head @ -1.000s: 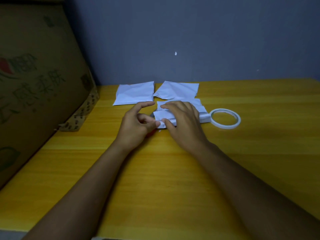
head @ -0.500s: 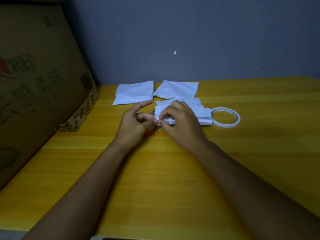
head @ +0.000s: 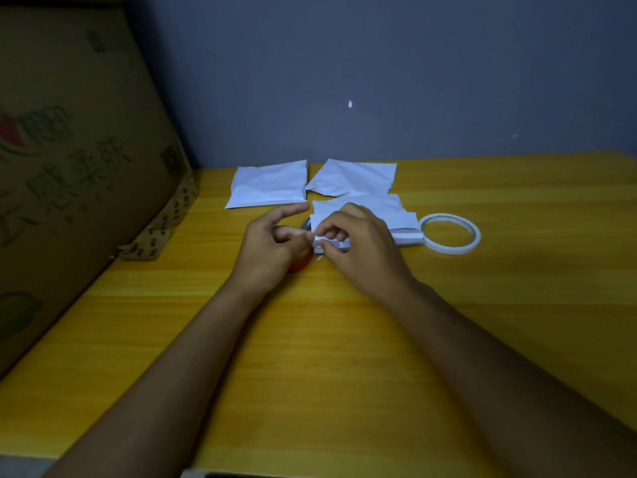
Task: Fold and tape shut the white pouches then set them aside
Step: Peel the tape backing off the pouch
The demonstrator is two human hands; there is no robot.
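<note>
A white pouch lies on the yellow table in front of me, its near edge folded over. My right hand rests on its left part and pinches the folded edge between thumb and fingers. My left hand is beside it, thumb and middle fingers at the pouch's left end, index finger stretched out. Two more white pouches, one on the left and one on the right, lie flat behind. A white tape roll lies just right of the pouch.
A large cardboard box stands along the table's left side. A red round object is partly hidden under my left hand. A grey-blue wall backs the table.
My right hand's fingers have curled up from flat on the pouch to a pinch on its folded edge. My left hand stays close at the pouch's left end.
</note>
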